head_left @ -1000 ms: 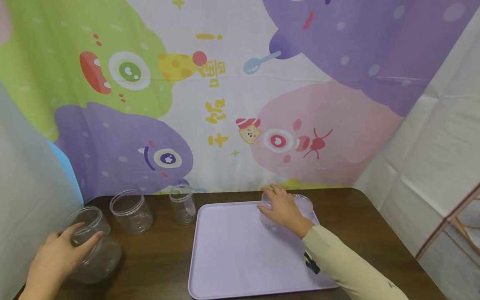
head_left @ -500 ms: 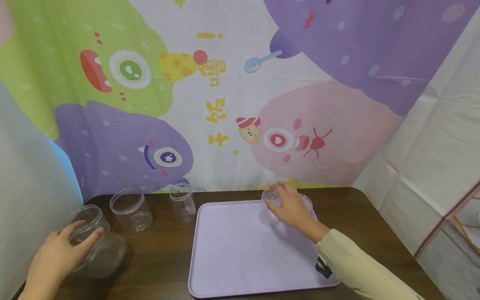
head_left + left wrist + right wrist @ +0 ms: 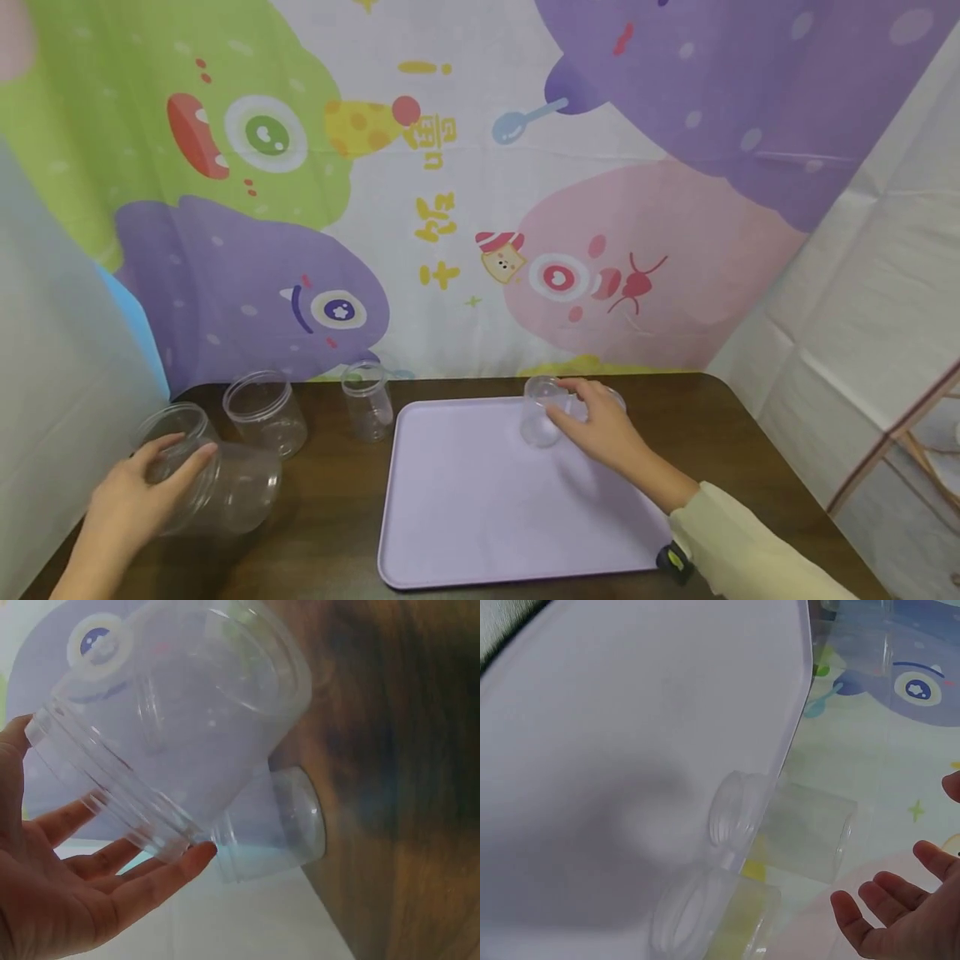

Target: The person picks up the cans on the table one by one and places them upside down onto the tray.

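L hand (image 3: 131, 504) grips a clear jar (image 3: 247, 492) by its rim, fingers & thumb spread wide round it, jar tilted over bench (image 3: 330, 517) at left. R hand (image 3: 603, 429): fingers apart, loosely bent, nothing held, just by 2 clear jars (image 3: 538, 423) standing on tray (image 3: 510, 508), far right. 3 other jars (image 3: 273, 429) far left.

A pale, greenish-beige sleeve (image 3: 750, 542), plain and slightly creased, covers part of the right forearm (image 3: 667, 487) at the lower right of the head view. At its cuff (image 3: 686, 512) shows a small black piece (image 3: 675, 563) with a yellow-green mark. The right hand (image 3: 603, 429) and, at lower left, the left hand (image 3: 135, 500) are bare.
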{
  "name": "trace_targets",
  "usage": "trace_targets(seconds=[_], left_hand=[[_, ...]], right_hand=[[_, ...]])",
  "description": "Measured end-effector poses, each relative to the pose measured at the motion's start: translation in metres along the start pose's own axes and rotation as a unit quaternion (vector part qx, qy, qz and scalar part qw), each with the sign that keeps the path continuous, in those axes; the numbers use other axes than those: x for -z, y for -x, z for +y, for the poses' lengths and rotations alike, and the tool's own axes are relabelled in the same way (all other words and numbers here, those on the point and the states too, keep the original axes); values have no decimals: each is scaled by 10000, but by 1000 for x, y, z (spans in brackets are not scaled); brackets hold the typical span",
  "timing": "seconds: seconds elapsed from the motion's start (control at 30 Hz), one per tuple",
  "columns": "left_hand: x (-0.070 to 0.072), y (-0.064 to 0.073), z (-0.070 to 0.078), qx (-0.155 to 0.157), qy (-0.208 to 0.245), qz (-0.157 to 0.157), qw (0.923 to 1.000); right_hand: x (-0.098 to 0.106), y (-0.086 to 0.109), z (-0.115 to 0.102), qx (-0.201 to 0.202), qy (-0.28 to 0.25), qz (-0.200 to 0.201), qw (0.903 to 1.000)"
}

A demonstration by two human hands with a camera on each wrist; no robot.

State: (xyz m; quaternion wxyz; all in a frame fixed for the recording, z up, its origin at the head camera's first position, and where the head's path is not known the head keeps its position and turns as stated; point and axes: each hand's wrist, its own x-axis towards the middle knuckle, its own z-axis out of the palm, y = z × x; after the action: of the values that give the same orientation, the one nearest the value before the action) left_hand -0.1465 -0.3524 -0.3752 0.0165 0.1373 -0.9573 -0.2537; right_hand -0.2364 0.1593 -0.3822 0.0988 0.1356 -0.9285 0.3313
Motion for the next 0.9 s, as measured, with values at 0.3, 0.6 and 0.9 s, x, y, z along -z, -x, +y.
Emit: trace_targets(seconds=[0.3, 0.6, 0.9], left_hand=[[-4, 2, 2, 362, 861, -661, 9934], [-19, 5, -3, 295, 1439, -386, 9884], [-37, 8, 10, 270, 2282, 128, 9731]], right_hand=[[2, 11, 0, -498, -547, -98, 9972], [3, 15, -1, -1204, -1268, -257, 9843], [0, 17, 0, -1552, -2129, -356, 9640]])
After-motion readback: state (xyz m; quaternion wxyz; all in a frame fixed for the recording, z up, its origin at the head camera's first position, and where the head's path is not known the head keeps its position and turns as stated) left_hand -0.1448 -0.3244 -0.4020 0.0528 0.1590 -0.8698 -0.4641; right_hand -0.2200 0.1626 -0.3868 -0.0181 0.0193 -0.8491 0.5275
